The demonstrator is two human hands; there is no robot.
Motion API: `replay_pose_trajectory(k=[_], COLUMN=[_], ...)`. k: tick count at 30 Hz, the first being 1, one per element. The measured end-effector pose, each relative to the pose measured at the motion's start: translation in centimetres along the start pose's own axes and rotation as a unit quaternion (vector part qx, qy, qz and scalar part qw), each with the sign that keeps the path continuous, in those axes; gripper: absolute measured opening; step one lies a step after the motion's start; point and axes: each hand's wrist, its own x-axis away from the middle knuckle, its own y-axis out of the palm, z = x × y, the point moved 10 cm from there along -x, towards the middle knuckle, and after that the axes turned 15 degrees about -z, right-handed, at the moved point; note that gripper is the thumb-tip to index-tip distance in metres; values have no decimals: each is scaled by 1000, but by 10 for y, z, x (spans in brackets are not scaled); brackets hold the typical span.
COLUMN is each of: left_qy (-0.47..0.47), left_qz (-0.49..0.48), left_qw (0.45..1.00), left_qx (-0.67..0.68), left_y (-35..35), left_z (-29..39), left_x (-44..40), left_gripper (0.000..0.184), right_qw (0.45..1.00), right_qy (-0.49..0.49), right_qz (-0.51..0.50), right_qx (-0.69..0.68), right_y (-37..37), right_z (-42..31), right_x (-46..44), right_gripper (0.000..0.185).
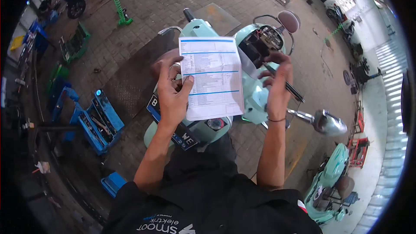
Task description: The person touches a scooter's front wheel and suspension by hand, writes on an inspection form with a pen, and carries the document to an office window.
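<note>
While the left hand (pixel 174 102) grips the left edge of a white, printed paper form with blue stripes (pixel 212 80), its thumb lies on the front and its other fingers are bent at the edge and behind. The form is held up, nearly upright in view, in front of a mint-green scooter (pixel 255 106). To its right, clear of the paper, the right hand (pixel 278 93) has its fingers curled around a slim, dark pen (pixel 294 92); which end is the tip cannot be told.

The paper looks thin and likely to bend, its far edge having no visible grip. A firm pinch, with something flat behind it, would probably give the steadiest surface. Light pen pressure would suit it, with the thumb kept off the print.

Beyond the form's upper right corner sits an opened round housing (pixel 262 41) with dark parts exposed, so the right wrist would do best to stay clear. A shiny, rounded mirror on a stalk (pixel 327 123) juts out beyond the right wrist. On the left, brick paving (pixel 130 47) gives the left elbow more room, short of an open blue metal toolbox (pixel 102 121).
</note>
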Motion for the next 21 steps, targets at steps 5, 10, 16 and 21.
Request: replay_pose_trajectory(k=[5, 10, 16, 21], left_qy=[-78, -105, -176, -181], left_qz=[8, 6, -34, -59], left_qw=[994, 989, 957, 942], left_qx=[-75, -106, -229, -278], left_y=[-14, -16, -7, -1], left_z=[-16, -18, -16, -18], left_x=[-12, -24, -22, -24], left_gripper=[26, 25, 66, 89], right_qw=[961, 965, 954, 950], right_qy=[-22, -41, -94, -71], right_qz=[-246, -257, -283, -297], right_qx=[-122, -46, 38, 66], right_y=[62, 77, 86, 91], right_z=[11, 24, 18, 20], right_x=[-16, -32, -41, -44], right_gripper=[23, 18, 18, 22])
